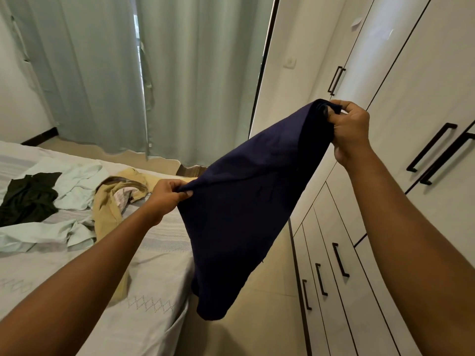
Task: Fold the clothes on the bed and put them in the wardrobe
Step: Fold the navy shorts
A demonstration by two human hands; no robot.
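Navy garment (244, 206) hangs in the air just off the side of the bed (154, 253), stretched between both hands with its loose end dangling over the floor. The left hand (167, 195) pinches one corner low, above the bed's edge. The right hand (352, 129) pinches the other corner higher, on the wardrobe (411, 98) side. Farther along the bed lie a tan garment (108, 209), a pale green shirt (77, 186) and a dark garment (28, 199). Curtains (102, 73) hang beyond the bed.

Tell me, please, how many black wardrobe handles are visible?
6 handles: one high up; two at the right edge; three low down. Others may be out of view.
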